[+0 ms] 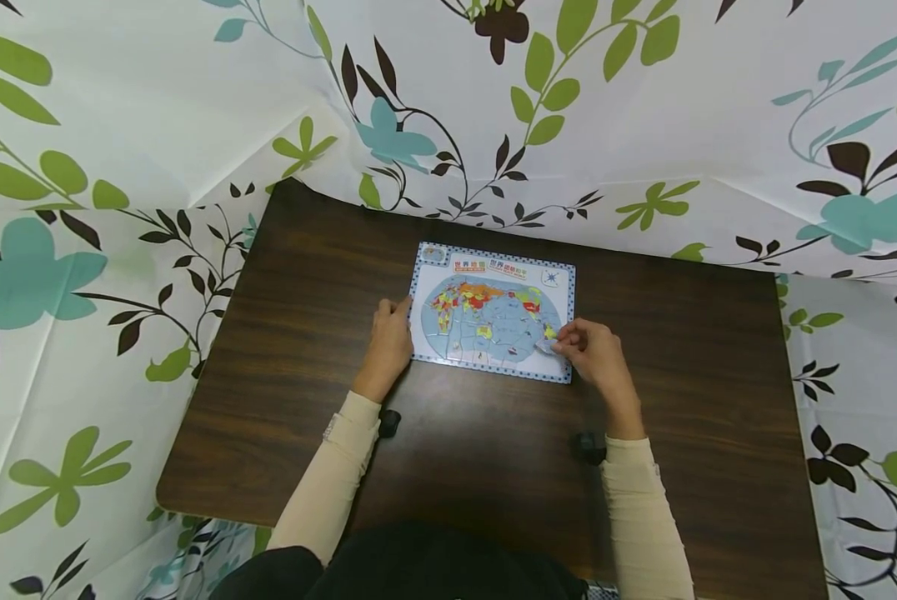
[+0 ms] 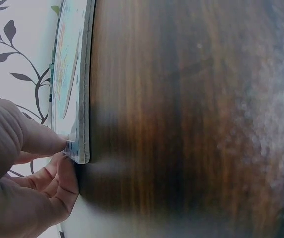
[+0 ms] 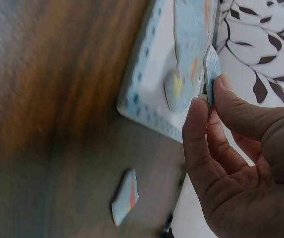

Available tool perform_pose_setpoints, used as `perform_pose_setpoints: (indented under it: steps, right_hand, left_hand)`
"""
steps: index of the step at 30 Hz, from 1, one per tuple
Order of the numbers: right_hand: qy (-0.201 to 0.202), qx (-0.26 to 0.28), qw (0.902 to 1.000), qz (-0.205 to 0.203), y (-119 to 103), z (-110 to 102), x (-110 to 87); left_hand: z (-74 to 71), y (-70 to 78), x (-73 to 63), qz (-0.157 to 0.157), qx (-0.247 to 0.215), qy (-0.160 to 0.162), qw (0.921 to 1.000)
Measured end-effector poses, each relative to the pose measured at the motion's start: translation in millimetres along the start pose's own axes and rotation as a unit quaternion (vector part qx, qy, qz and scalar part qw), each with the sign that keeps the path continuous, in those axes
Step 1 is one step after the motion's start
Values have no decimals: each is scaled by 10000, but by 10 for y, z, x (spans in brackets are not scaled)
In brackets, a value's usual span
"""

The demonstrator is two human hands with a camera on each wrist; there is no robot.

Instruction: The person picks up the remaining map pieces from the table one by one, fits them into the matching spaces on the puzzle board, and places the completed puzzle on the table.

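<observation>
A world-map jigsaw puzzle (image 1: pixel 486 363) lies flat on the dark wooden table, its tray bordered in blue and white. At its left edge, my left hand (image 1: pixel 392 337) grips the frame, with the thumb (image 2: pixel 45 139) on the border corner and the fingers curled against the side. Over the map's lower right, my right hand (image 1: pixel 594 354) pinches a light-blue puzzle piece (image 3: pixel 211 74) between thumb and fingertips. The piece stands tilted above the tray in the right wrist view. Another loose puzzle piece (image 3: pixel 125 197), blue with an orange streak, rests on the table beside the tray.
The brown table (image 1: pixel 306 333) extends on both sides of the puzzle. Behind it hangs a white cloth (image 1: pixel 448 83) with leaf and flower prints, also covering the sides. A small black device (image 1: pixel 390 423) sits at the left wrist and another black device (image 1: pixel 588 447) at the right.
</observation>
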State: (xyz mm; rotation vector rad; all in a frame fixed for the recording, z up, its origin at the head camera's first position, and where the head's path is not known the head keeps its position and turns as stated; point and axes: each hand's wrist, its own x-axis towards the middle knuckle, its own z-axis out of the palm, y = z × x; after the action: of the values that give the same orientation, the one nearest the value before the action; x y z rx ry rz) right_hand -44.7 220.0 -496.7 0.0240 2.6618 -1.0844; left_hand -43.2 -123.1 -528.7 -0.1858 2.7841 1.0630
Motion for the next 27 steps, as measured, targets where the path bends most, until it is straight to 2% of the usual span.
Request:
perform_pose_setpoints:
  steps: [11,27]
  right_hand:
    - [-499,-167,9986,-22,-26,235,-59]
    - [-176,-422,9989,-51,-64,369,-79]
  left_hand:
    - [2,-1,11,-29,28,-8,10000]
    - [28,-21,18,92,106,149,9998]
